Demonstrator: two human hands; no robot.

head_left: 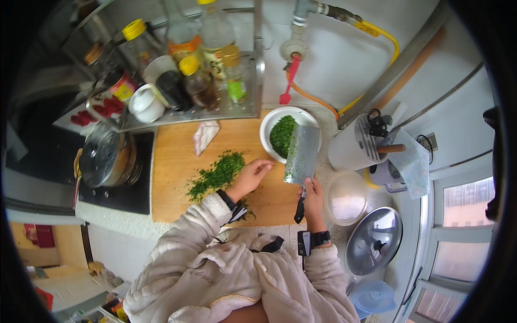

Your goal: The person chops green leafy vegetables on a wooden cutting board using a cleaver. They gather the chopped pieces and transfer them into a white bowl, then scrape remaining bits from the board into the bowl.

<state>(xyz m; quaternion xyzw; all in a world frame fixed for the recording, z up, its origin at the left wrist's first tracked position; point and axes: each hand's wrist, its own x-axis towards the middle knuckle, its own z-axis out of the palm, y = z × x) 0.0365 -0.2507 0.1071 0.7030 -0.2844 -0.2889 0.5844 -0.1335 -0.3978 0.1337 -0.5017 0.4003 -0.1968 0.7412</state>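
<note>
My right hand (313,198) grips the black handle of a cleaver (303,151), whose broad blade lies over the right part of a white bowl (265,139). Bits of green cling to the blade. Chopped green herbs (282,133) fill part of the bowl, and the blade hides some of them. My left hand (252,175) hovers over the wooden cutting board (177,149), fingers curled together, with nothing visible in it. Beside it on the board spreads a loose pile of chopped greens (218,173), partly covered by my left forearm.
A folded cloth (206,136) lies at the board's back edge. Left stands a glass-lidded pot (106,155) on a black cooktop (121,200). A metal rack (246,107) holds several bottles behind. On the right are a knife holder (349,143), a round plastic lid (346,198) and a glass pan lid (373,242).
</note>
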